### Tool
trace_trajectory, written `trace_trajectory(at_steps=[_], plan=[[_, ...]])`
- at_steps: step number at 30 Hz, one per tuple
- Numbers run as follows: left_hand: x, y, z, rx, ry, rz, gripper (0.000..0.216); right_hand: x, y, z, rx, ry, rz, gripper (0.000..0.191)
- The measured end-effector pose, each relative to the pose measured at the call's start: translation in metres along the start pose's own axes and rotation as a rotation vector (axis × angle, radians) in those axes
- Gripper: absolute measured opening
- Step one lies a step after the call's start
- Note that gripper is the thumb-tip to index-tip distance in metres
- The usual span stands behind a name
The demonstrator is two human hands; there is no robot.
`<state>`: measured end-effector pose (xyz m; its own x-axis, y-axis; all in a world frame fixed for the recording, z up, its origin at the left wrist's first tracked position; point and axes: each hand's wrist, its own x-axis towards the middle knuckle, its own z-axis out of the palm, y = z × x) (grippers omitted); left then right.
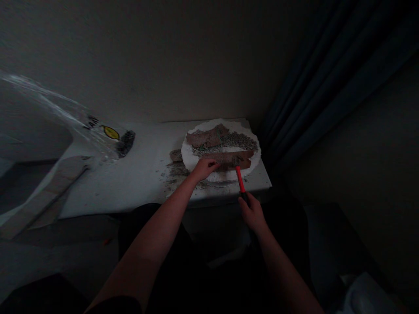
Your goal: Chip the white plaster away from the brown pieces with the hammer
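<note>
My right hand (252, 211) is wrapped around the black grip of a hammer (240, 176) with a red shaft. The hammer's dark head is at the right part of a flat brown strip (225, 158), which looks rough and cardboard-like. My left hand (205, 168) has its fingers curled at the strip's near left edge, gripping it. Beneath the strip lies a white scallop-edged board (188, 159). Grey crumbled bits (240, 141) and a torn brown piece (204, 138) cover its far part. Dim light hides the finer detail.
A white table (140, 183) stands against the wall. Dark crumbs and a brown scrap (176, 155) lie left of the board. Further left is a clear plastic bag (111, 133) with dark contents, beside long flat boards (49, 192). A dark curtain (314, 100) hangs at right.
</note>
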<state>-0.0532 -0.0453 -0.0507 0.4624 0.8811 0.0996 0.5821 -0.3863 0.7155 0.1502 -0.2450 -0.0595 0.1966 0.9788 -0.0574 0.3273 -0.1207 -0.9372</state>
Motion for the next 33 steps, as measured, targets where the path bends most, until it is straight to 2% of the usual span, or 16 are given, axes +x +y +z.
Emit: trace_trajectory(at_steps=[11, 26, 33], plan=[[-0.001, -0.006, 0.005, -0.045, -0.010, -0.030, 0.033, 0.000, 0.001, 0.000, -0.007, 0.000, -0.030, 0.042], [-0.004, -0.004, 0.005, 0.001, 0.005, -0.035, 0.031, -0.001, -0.001, -0.001, 0.009, -0.023, 0.010, 0.041], [-0.010, -0.004, 0.012, 0.054, 0.041, 0.009, 0.030, 0.001, -0.004, -0.002, -0.007, -0.014, -0.015, 0.036]])
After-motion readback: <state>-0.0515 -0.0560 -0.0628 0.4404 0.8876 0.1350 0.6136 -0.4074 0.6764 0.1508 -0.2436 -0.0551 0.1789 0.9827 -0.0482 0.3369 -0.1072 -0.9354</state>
